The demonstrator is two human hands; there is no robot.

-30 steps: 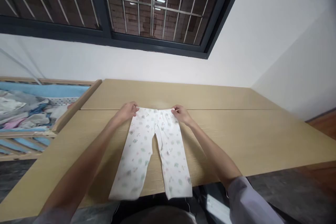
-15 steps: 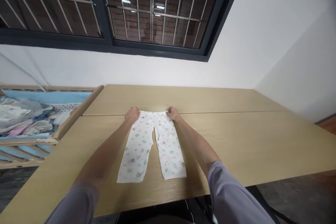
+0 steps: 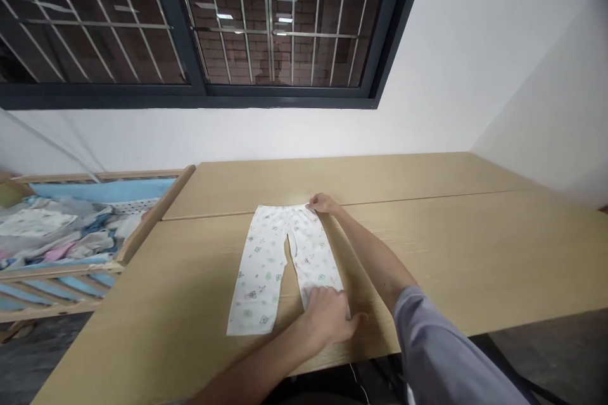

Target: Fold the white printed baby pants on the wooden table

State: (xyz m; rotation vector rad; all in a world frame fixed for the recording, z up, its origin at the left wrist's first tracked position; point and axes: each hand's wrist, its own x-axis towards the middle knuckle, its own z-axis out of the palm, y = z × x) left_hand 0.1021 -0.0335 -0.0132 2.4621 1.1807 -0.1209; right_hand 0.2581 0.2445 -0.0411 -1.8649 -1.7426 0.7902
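Observation:
A small pair of white pants with a green and grey print lies flat on the wooden table, waistband toward the wall and legs toward me. At the waistband's right corner, my right hand pinches the cloth. My left hand is over the lower part of the right pant leg and hides most of its hem. Its thumb sticks out to the right, apart from the bent fingers, whose tips are partly hidden.
Left of the table stands a wooden crib with blue lining, holding a heap of clothes. A white wall and a barred window rise behind the table. A seam runs across the tabletop.
My left hand has let go of the waistband's left corner and come down to the lower right pant leg. My right hand stays at the waistband. The view has shifted slightly.

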